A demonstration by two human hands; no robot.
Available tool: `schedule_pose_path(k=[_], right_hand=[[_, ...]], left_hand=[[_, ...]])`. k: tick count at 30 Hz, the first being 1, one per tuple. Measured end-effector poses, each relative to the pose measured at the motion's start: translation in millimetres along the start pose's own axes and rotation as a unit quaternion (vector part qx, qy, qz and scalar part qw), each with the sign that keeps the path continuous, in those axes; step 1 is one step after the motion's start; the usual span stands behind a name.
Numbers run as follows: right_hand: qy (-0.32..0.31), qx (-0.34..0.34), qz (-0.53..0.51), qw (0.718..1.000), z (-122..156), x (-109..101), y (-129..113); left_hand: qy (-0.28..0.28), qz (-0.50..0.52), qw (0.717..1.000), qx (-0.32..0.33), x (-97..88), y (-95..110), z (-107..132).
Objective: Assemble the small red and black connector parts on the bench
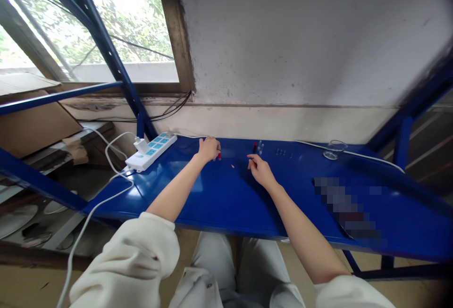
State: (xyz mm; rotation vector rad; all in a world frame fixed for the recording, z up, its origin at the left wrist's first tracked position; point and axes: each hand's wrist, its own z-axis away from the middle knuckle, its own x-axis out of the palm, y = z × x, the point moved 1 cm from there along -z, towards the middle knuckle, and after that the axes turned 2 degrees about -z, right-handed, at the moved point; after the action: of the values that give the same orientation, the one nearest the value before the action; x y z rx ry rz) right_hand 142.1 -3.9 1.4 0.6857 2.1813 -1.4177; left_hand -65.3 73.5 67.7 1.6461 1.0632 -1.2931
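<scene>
My left hand (208, 149) rests on the blue metal shelf (219, 199), fingers curled round a small red object (219, 156) that sticks out under them. My right hand (259, 169) lies a little to the right, its fingers drawn together in a loose pinch; what they hold, if anything, is too small to see. Just beyond it stand a small dark red piece (254, 147) and two small clear tubes (260, 147). A tiny orange bit (232, 166) lies between my hands.
A white power strip (151, 151) with blue sockets and a white cable sits at the shelf's back left. Several tiny dark parts (282, 152) and a clear round item (331, 152) lie at the back right. Blue frame posts flank the shelf; a wall is behind.
</scene>
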Motion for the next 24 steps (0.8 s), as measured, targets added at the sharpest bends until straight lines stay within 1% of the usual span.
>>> schedule_pose_path(k=[8,11,13,16,19,22,24], right_hand=[[-0.001,0.001,0.009,1.000,0.6,-1.1,-2.3],[-0.002,0.003,0.016,1.000,0.0,-1.2,-2.0],[0.001,0.008,0.025,1.000,-0.4,-1.6,-1.2],[0.012,0.016,0.044,0.999,-0.8,-3.2,-0.6],[0.020,0.022,0.069,0.997,-0.8,-5.5,-0.7],[0.029,0.039,0.102,0.994,-0.8,-6.9,0.6],[0.039,0.065,0.132,0.988,-0.9,-7.4,2.6]], left_hand=[[-0.012,0.003,1.000,-0.007,0.3,0.9,0.6],[-0.006,0.003,1.000,-0.005,-1.7,1.5,2.3],[0.010,0.009,1.000,0.000,-5.2,4.6,4.7],[0.062,0.031,0.997,0.033,-12.3,16.4,10.3],[0.110,0.071,0.987,0.098,-14.7,34.8,17.7],[0.116,0.102,0.975,0.158,-6.1,53.4,24.3],[0.102,0.110,0.974,0.170,5.5,62.9,27.2]])
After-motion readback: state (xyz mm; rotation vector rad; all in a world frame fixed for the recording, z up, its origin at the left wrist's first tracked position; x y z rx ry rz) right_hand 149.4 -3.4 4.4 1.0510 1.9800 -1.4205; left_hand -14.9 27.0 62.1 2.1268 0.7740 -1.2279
